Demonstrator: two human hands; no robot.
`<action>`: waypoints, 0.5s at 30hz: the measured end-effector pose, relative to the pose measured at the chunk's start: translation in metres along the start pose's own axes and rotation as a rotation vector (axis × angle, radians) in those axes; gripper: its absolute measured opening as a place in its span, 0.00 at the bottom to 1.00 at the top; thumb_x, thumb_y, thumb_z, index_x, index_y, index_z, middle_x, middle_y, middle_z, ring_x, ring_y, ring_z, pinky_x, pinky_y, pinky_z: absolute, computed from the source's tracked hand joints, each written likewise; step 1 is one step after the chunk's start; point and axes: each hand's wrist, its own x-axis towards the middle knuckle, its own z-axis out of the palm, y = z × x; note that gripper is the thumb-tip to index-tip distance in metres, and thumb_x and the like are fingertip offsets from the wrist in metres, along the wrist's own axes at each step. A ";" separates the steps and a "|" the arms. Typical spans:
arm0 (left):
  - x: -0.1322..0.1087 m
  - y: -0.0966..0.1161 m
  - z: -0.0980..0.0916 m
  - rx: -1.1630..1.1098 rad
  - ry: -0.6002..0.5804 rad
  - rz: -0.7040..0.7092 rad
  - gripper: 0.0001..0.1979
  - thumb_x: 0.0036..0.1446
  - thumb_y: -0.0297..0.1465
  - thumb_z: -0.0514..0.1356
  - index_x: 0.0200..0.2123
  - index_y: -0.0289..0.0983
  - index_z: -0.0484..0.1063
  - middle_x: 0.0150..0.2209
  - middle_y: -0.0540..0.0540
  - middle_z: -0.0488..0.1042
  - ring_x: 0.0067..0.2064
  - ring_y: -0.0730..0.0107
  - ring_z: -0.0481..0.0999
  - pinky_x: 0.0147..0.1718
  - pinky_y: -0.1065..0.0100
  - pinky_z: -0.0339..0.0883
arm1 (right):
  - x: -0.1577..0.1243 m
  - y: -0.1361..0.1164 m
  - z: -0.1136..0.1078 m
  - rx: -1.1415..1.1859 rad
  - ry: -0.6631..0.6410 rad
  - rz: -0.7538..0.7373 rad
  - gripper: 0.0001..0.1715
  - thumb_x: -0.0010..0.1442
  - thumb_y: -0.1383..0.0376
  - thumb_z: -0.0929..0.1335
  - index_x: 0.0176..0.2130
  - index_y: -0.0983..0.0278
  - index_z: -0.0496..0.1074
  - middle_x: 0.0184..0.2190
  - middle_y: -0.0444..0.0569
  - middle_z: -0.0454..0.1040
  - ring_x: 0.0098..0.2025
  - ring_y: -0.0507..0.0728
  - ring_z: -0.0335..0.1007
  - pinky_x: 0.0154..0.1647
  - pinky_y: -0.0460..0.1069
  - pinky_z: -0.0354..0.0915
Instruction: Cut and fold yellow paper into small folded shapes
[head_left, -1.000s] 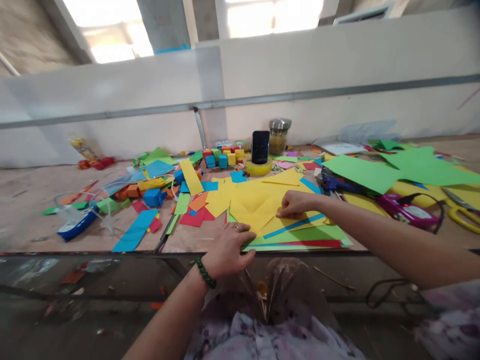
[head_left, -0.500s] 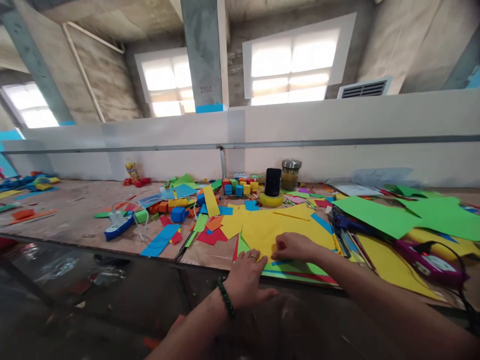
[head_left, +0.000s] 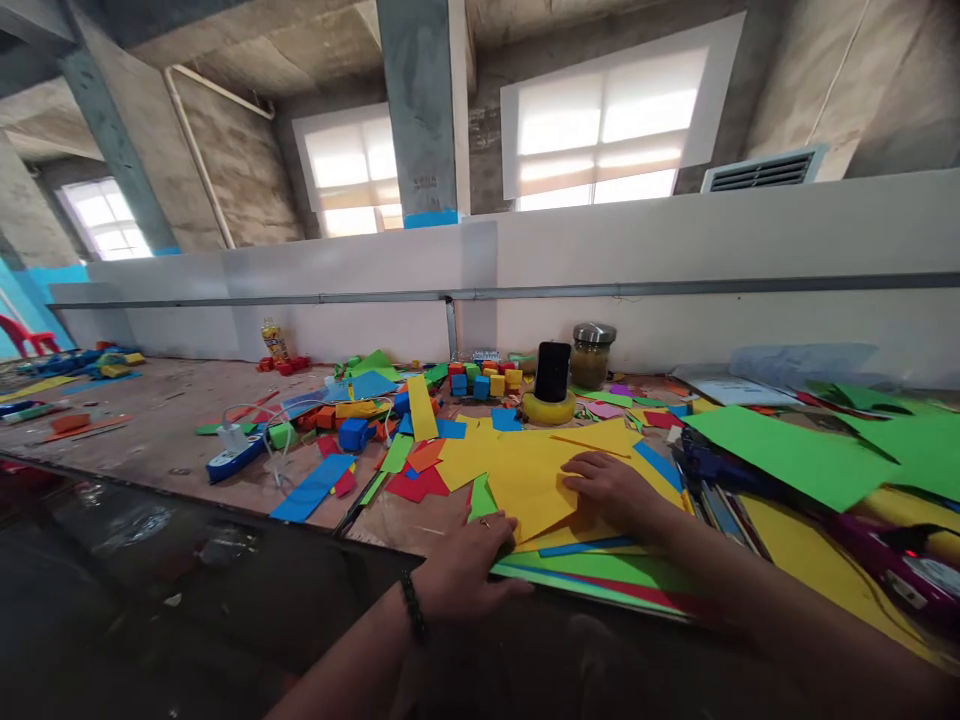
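The yellow paper sheet (head_left: 525, 485) lies flat on the surface (head_left: 172, 440) close to its front edge; bright and plain, it is folded so one pointed corner aims at the near edge; it rests atop a stack of green, red and blue sheets (head_left: 600, 575).

Left hand: your left hand (head_left: 469, 575) wears a thin ring (head_left: 485, 522) on one finger.
Left wrist: you have a bracelet (head_left: 411, 606) of small, round, dark beads sitting snug around the wrist.
Left forearm: your left forearm (head_left: 352, 660) is uncovered from the bracelet down to the lower edge.
Right hand: your right hand (head_left: 611, 487) is bare.
Right forearm: your right forearm (head_left: 750, 590) is uncovered as far as the lower right corner.
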 end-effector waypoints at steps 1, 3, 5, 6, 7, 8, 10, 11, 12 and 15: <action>0.001 -0.001 0.000 0.011 0.008 -0.003 0.27 0.56 0.45 0.61 0.55 0.38 0.65 0.56 0.37 0.70 0.56 0.55 0.71 0.57 0.55 0.63 | -0.001 0.001 -0.002 -0.014 0.009 0.010 0.15 0.58 0.76 0.64 0.39 0.63 0.77 0.40 0.53 0.80 0.42 0.58 0.74 0.44 0.52 0.70; 0.002 -0.005 -0.002 0.059 0.064 -0.026 0.28 0.57 0.45 0.60 0.55 0.37 0.64 0.60 0.36 0.67 0.61 0.53 0.66 0.60 0.52 0.58 | -0.003 0.003 -0.011 -0.061 0.022 0.058 0.16 0.57 0.77 0.63 0.35 0.63 0.77 0.35 0.52 0.79 0.37 0.56 0.74 0.38 0.50 0.69; 0.004 -0.008 -0.006 0.135 0.156 -0.067 0.29 0.58 0.45 0.59 0.58 0.37 0.62 0.63 0.34 0.61 0.65 0.51 0.60 0.62 0.47 0.53 | -0.007 0.001 -0.023 -0.112 0.029 0.114 0.16 0.57 0.78 0.62 0.30 0.63 0.76 0.30 0.53 0.78 0.34 0.58 0.72 0.33 0.51 0.66; 0.005 -0.009 -0.009 0.174 0.201 -0.087 0.29 0.59 0.45 0.58 0.59 0.37 0.61 0.64 0.34 0.60 0.65 0.51 0.58 0.62 0.45 0.52 | -0.008 -0.002 -0.029 -0.140 0.028 0.138 0.15 0.57 0.77 0.63 0.28 0.63 0.75 0.28 0.54 0.77 0.33 0.60 0.71 0.32 0.52 0.65; 0.006 -0.010 -0.011 0.208 0.239 -0.099 0.28 0.60 0.45 0.57 0.59 0.37 0.61 0.64 0.34 0.60 0.66 0.51 0.58 0.62 0.44 0.52 | -0.009 -0.008 -0.035 -0.168 0.027 0.158 0.14 0.57 0.76 0.63 0.26 0.64 0.74 0.26 0.54 0.75 0.33 0.61 0.70 0.31 0.53 0.63; 0.008 -0.010 -0.012 0.235 0.268 -0.103 0.27 0.61 0.45 0.56 0.59 0.38 0.62 0.64 0.34 0.60 0.66 0.51 0.58 0.61 0.44 0.53 | -0.008 -0.016 -0.039 -0.216 0.015 0.177 0.12 0.56 0.75 0.64 0.25 0.64 0.73 0.25 0.53 0.74 0.33 0.62 0.69 0.31 0.54 0.61; 0.011 -0.009 -0.013 0.268 0.293 -0.091 0.25 0.62 0.45 0.54 0.58 0.38 0.63 0.63 0.35 0.61 0.65 0.52 0.58 0.61 0.44 0.53 | -0.005 -0.037 -0.044 -0.251 -0.008 0.167 0.10 0.54 0.74 0.66 0.24 0.64 0.72 0.23 0.52 0.73 0.32 0.61 0.67 0.32 0.54 0.59; 0.013 -0.007 -0.011 0.272 0.291 -0.083 0.25 0.63 0.45 0.54 0.58 0.38 0.64 0.63 0.35 0.62 0.65 0.52 0.59 0.61 0.44 0.53 | -0.001 -0.049 -0.045 -0.229 -0.032 0.133 0.09 0.54 0.73 0.67 0.24 0.63 0.72 0.23 0.51 0.73 0.32 0.60 0.67 0.33 0.54 0.58; 0.014 -0.006 -0.008 0.270 0.282 -0.076 0.25 0.63 0.45 0.54 0.57 0.38 0.65 0.62 0.35 0.63 0.64 0.51 0.60 0.61 0.45 0.54 | 0.004 -0.061 -0.045 -0.206 -0.048 0.115 0.08 0.53 0.73 0.67 0.24 0.63 0.72 0.23 0.51 0.73 0.32 0.60 0.67 0.33 0.53 0.56; 0.016 0.001 0.002 0.259 0.253 -0.069 0.24 0.63 0.44 0.54 0.56 0.36 0.67 0.60 0.36 0.65 0.62 0.51 0.63 0.60 0.46 0.55 | 0.019 -0.090 -0.041 -0.157 -0.153 0.117 0.05 0.52 0.73 0.68 0.26 0.65 0.74 0.23 0.53 0.74 0.32 0.60 0.67 0.33 0.54 0.55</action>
